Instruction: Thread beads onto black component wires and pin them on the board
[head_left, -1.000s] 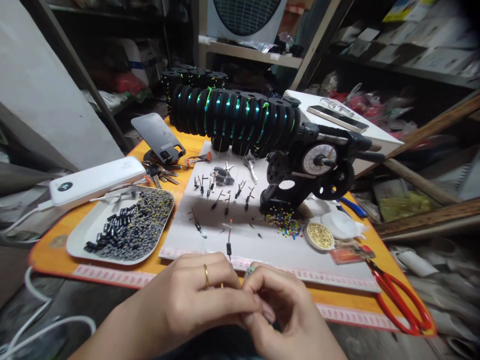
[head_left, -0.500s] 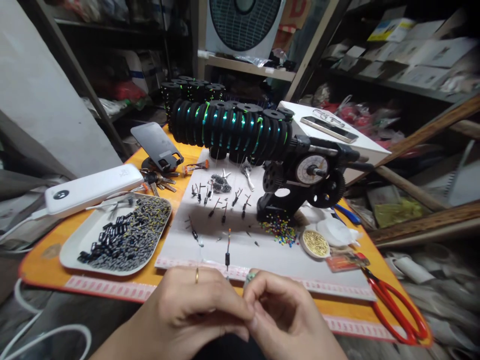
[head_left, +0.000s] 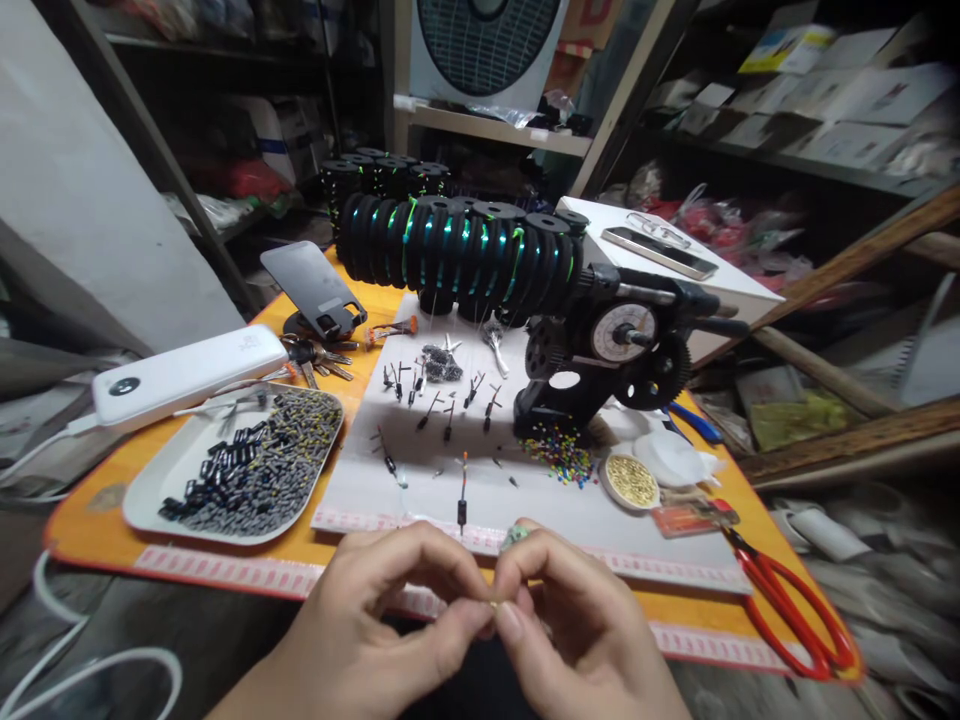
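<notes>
My left hand and my right hand meet fingertip to fingertip at the table's front edge, both closed in a pinch. Between the fingertips shows a tiny gold-coloured piece, held by the right thumb and forefinger. What the left fingertips grip is too small to make out. A pale green thing sticks up behind my right forefinger; its kind is unclear. Just beyond the hands stands a thin piece with a black cylinder and orange tip. Several similar black-bodied pieces lie farther back on the white board.
A white tray of small grey and black cylinders sits left, near a white power bank. Coloured beads, a dish of gold bits and red-handled scissors lie right. A black geared winder with spools stands behind.
My hands have turned so the thumbs and fingertips show more openly, and the tiny gold-coloured piece has come into sight between them. The left fingers have lifted into a rounder arch.
</notes>
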